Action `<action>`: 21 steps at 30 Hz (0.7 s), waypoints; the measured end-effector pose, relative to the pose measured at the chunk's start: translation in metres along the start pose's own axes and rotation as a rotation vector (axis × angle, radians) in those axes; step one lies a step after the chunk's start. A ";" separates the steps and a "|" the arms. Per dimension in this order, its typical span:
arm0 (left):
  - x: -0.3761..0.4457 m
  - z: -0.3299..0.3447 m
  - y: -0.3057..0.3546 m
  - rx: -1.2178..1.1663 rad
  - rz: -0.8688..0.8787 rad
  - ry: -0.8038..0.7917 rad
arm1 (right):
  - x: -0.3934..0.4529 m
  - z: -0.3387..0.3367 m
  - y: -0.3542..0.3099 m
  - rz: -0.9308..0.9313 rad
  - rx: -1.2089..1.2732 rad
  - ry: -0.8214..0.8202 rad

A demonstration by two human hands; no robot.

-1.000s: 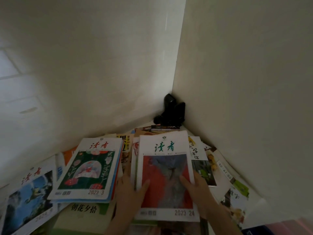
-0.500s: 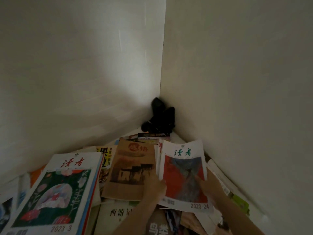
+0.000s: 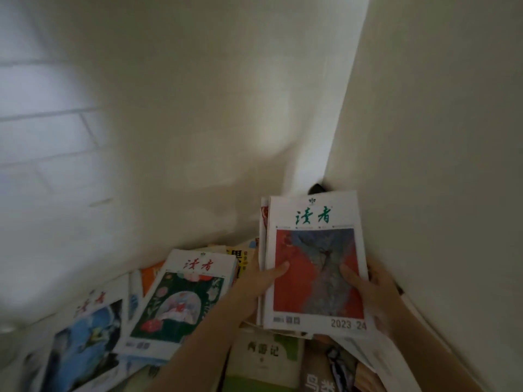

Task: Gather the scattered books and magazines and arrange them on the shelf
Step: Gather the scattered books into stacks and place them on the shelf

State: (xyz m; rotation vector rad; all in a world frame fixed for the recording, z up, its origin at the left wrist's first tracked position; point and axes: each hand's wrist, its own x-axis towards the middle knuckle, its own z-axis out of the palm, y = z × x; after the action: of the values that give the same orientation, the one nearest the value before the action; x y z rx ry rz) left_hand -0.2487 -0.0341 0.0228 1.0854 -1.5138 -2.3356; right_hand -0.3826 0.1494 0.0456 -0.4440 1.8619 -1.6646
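I hold a small stack of magazines with both hands, lifted off the pile near the right wall; on top is a red and grey covered magazine (image 3: 315, 267) marked 2023 24. My left hand (image 3: 261, 281) grips the stack's left edge, thumb on the cover. My right hand (image 3: 368, 290) grips its right edge. Below lie scattered books and magazines: a green floral magazine (image 3: 181, 301), a blue covered magazine (image 3: 85, 346), and a pale green book (image 3: 263, 355).
White walls meet in a corner (image 3: 336, 154) just behind the held stack. A dark object (image 3: 317, 189) peeks out at the corner's base. More books lie at the bottom right (image 3: 353, 366). The picture is blurred.
Both hands have raised the red covered magazine, with more magazines beneath it, off the pile. The view has swung, so the corner sits farther right and the dark object is mostly hidden.
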 end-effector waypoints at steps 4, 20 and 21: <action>-0.045 -0.071 0.043 -0.062 0.094 0.076 | -0.010 0.086 -0.055 -0.069 0.095 -0.136; -0.019 -0.253 -0.050 0.769 -0.042 0.421 | -0.026 0.258 0.080 0.002 -0.380 -0.071; -0.015 -0.256 -0.055 0.663 -0.056 0.407 | -0.022 0.258 0.082 0.049 -0.471 -0.063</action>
State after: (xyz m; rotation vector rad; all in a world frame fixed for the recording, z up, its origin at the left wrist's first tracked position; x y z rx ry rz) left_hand -0.0599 -0.1884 -0.0743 1.6264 -2.1353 -1.5012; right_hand -0.1923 -0.0248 -0.0400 -0.6256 2.1946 -1.1564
